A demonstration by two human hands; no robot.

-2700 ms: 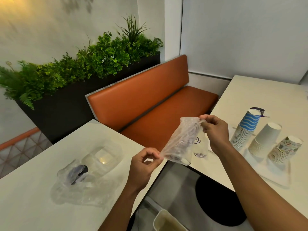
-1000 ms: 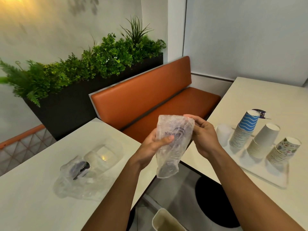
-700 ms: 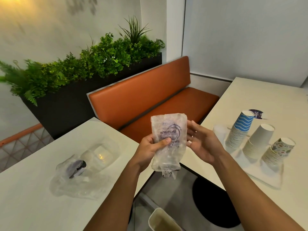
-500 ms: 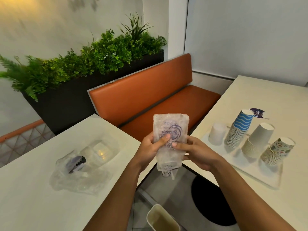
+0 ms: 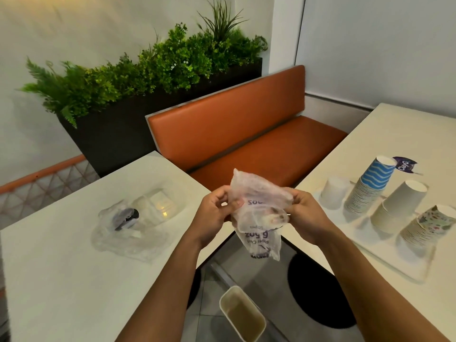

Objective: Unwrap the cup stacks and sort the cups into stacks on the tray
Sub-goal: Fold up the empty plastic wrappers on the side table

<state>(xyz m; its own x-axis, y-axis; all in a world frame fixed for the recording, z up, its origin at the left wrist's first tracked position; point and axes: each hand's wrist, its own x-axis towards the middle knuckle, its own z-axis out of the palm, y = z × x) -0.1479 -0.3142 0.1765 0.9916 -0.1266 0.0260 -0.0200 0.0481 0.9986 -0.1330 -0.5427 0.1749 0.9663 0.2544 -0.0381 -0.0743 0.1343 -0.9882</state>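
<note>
Left hand [image 5: 214, 216] and right hand [image 5: 306, 215] each pinch the limp, seemingly empty wrapper [image 5: 259, 218] in curled fingers, well clear of the tray [image 5: 385, 255] where the cup stacks [image 5: 367, 191] stand; gather it inward into a tight wad; then park it with the spent wrappers [image 5: 128, 233] on the left counter [image 5: 61, 267].

Two tables flank a gap: on the left table [image 5: 61, 280] lies a heap of loose wrappers [image 5: 133, 228] with what may be a small label tucked in it. On the right table [image 5: 394, 134] a tray [image 5: 385, 262] carries a single upturned cup [image 5: 334, 193] at its far-left end, then the far stack [image 5: 367, 188], middle stack [image 5: 397, 206] and near stack [image 5: 427, 228] in a row, with a torn label [image 5: 406, 165] just behind the far stack. Over the gap the left hand [image 5: 214, 215] and right hand [image 5: 306, 215] hold a wrapper [image 5: 259, 218] between them, a bin [image 5: 243, 314] stands on the floor below, and a bench [image 5: 246, 144] runs behind both tables with a planter [image 5: 118, 134] behind it.
</note>
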